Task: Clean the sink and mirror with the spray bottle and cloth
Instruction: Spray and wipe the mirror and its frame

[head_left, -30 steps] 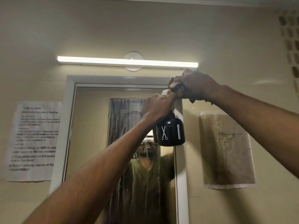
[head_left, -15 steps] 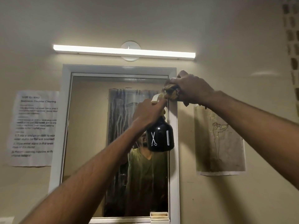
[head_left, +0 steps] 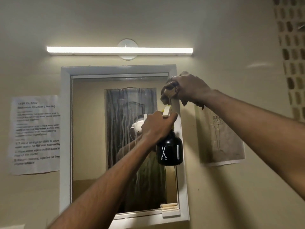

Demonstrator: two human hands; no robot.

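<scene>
A: Wall surface?
B: Cream painted wall [head_left: 222,30], lit by a tube light [head_left: 119,51] at 12 o'clock above the mirror [head_left: 92,129]. Patterned vent block [head_left: 292,55] at 2 o'clock.

A: Mirror condition?
B: White-framed, fixed to the wall. Wet streaks running down the glass, heaviest over the central reflection. Small white holder [head_left: 170,210] at the frame's 5 o'clock corner.

A: Postings?
B: Printed notice [head_left: 36,134] at 9 o'clock of the mirror, text partly blurred. Stained paper drawing [head_left: 221,138] at 3 o'clock.

A: Left hand?
B: Left hand [head_left: 156,128] wrapped round the neck of the spray bottle [head_left: 170,149], black body hanging below, pale trigger head showing above the fingers. Held in front of the mirror's right edge, whether touching it cannot be told.

A: Right hand?
B: Right hand [head_left: 189,90] clenched on a bunched brownish cloth [head_left: 170,92], pressed at the frame's 1 o'clock corner, just above the bottle's head.

A: Sink?
B: Out of view.
</scene>
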